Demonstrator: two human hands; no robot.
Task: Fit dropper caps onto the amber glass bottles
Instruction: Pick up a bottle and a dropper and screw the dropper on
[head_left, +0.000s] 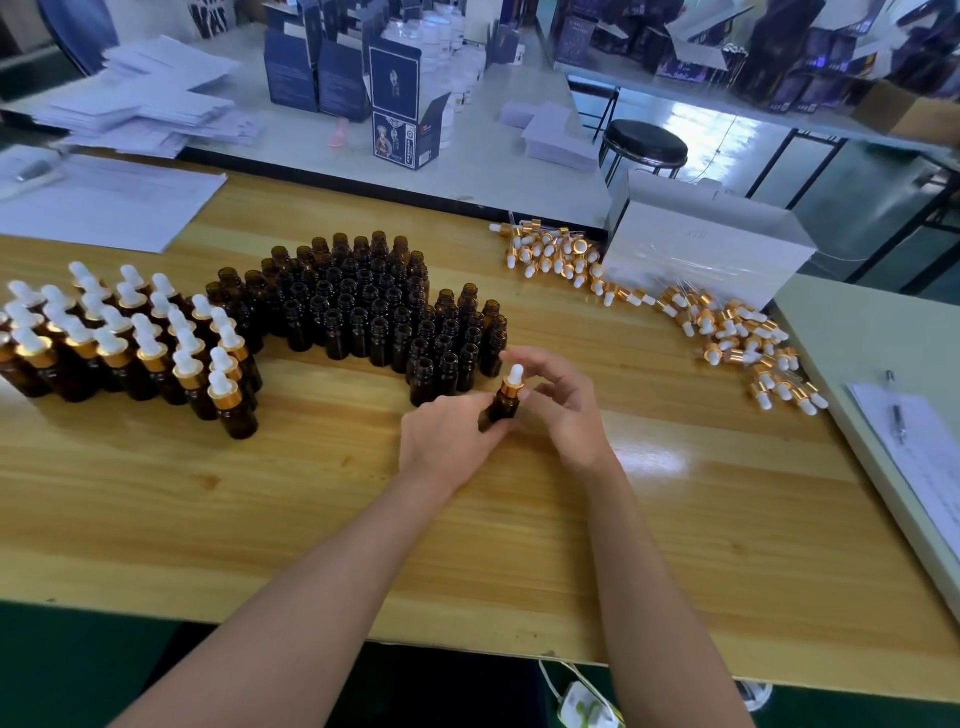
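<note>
Wooden bench (311, 493) carries the work. The left hand (447, 436) grips one amber bottle (501, 408), held just in front of the uncapped bottles (374, 306). The right hand (566, 410) pinches its dropper cap (514, 382) with curled fingers. The step is probably tightening. The next move calls for placement beside the capped bottles (130, 343).

A long wooden table (311, 493) fills the foreground; at one o'clock a black stool (644, 141) stands on glossy, light-washed floor (727, 135).
</note>
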